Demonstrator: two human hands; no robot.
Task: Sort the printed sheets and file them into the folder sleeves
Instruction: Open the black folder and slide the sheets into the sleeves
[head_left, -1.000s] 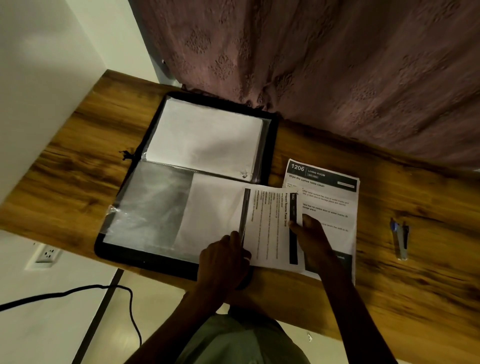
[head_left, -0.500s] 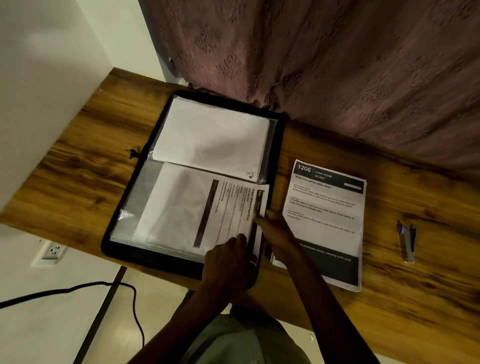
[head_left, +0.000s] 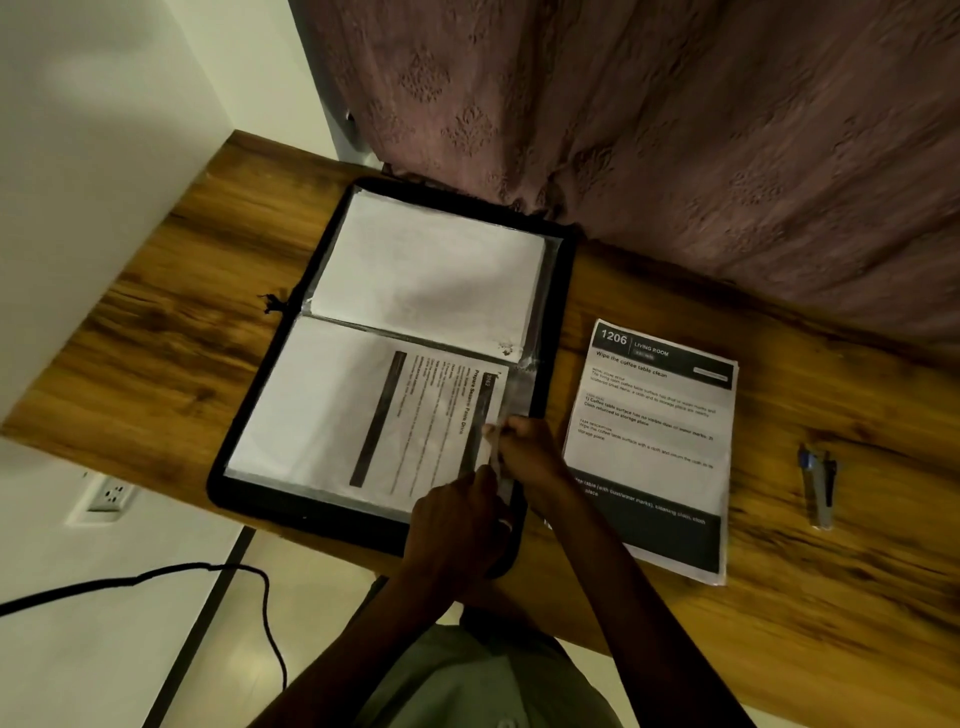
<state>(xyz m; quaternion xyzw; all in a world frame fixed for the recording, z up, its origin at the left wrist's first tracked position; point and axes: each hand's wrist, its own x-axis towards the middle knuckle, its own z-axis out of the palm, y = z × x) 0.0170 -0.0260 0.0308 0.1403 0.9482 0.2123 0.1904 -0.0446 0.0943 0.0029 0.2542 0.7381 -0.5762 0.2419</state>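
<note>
Open black folder (head_left: 311, 522) on wooden counter (head_left: 156, 338): printed sheet (head_left: 415, 426) lodged in near sleeve (head_left: 519, 384), whose right edge left hand (head_left: 457, 519) and right hand (head_left: 530, 452) both pinch with curled fingers; loose stack (head_left: 654, 441) just right.

folder (head_left: 270, 457) left on table (head_left: 156, 353) | sheet stack (head_left: 649, 447) right of it | pen (head_left: 818, 486) far right

Both forearms reach in over the counter's (head_left: 810, 634) near edge, left hand (head_left: 457, 519) and right hand (head_left: 530, 452) close together — fingers curled, pinching the sleeve (head_left: 521, 385) edge.
</note>
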